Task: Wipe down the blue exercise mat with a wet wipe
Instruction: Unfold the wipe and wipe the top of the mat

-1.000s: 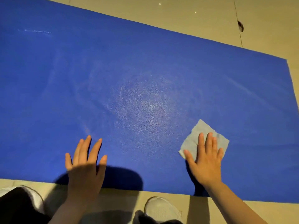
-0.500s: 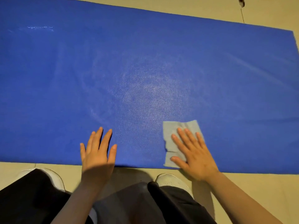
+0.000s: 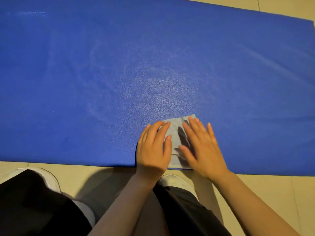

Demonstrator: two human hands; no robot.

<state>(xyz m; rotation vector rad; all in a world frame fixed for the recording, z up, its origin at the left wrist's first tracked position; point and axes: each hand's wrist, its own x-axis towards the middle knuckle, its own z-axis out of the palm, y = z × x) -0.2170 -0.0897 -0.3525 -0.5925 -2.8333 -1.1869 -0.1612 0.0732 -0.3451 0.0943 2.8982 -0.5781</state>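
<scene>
The blue exercise mat [image 3: 119, 68] lies flat on the floor and fills most of the view, with a pale sheen in its middle. A light grey wet wipe [image 3: 175, 133] lies on the mat at its near edge. My left hand [image 3: 153, 147] rests on the wipe's left part with fingers straight. My right hand [image 3: 202, 147] lies flat on its right part, fingers spread and pointing up-left. Both hands cover much of the wipe.
Beige floor tiles [image 3: 85, 174] run along the mat's near edge and past its far right corner. My white shoes [image 3: 177, 183] and black trouser legs [image 3: 34, 205] sit just below the mat's edge.
My left hand has moved right from the bare mat onto the wipe. My right hand has stayed on the wipe near the mat's near edge.
</scene>
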